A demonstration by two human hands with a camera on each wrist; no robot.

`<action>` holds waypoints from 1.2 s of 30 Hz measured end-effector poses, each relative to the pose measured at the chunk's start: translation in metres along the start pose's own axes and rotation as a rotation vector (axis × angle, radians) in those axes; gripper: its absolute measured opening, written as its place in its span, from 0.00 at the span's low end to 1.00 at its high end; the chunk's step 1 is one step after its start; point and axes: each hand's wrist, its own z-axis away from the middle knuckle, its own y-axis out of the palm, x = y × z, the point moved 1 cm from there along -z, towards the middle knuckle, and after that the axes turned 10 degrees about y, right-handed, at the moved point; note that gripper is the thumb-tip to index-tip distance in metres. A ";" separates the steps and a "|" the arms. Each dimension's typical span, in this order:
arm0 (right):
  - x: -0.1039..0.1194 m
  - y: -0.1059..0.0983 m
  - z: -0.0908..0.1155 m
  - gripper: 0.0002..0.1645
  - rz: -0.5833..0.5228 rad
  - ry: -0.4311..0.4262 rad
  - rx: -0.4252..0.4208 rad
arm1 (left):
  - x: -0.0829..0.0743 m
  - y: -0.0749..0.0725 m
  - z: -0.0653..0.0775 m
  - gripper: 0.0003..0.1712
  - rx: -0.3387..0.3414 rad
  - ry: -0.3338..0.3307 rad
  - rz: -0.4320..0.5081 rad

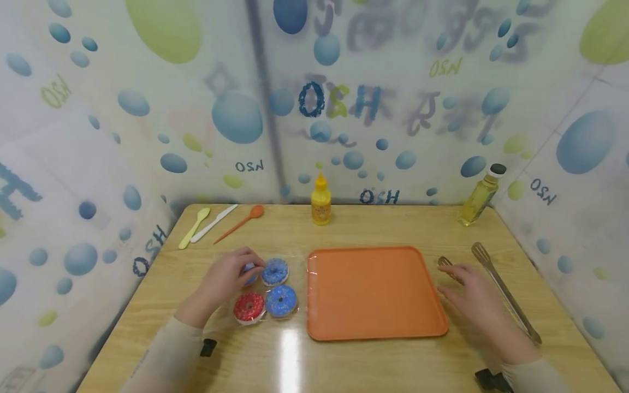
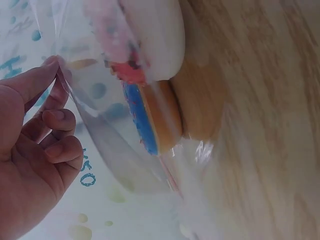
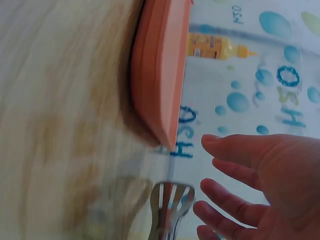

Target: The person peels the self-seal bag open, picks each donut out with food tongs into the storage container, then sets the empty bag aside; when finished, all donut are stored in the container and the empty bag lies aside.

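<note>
Bubble-print walls (image 1: 422, 65), wood table (image 1: 363, 365). Head cam: one orange tray (image 1: 375, 295); at its 9 o'clock, four donuts (image 1: 273, 303), three blue, one red. Left wrist: left hand (image 2: 35, 150) pinching clear plastic (image 2: 117, 150), probably keeping it off the frosting. Right wrist: right hand (image 3: 285, 185) at 4 o'clock, fingers loosely spread, nothing held.
</note>
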 end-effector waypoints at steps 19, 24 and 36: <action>-0.082 -0.016 0.010 0.57 0.089 0.236 0.017 | 0.001 -0.002 0.000 0.03 0.000 -0.010 -0.017; -0.092 -0.021 0.015 0.57 0.089 0.246 0.004 | -0.001 -0.002 -0.003 0.03 -0.003 -0.003 -0.020; -0.103 -0.031 0.020 0.64 0.106 0.325 0.212 | 0.001 -0.002 -0.005 0.04 0.026 -0.003 -0.023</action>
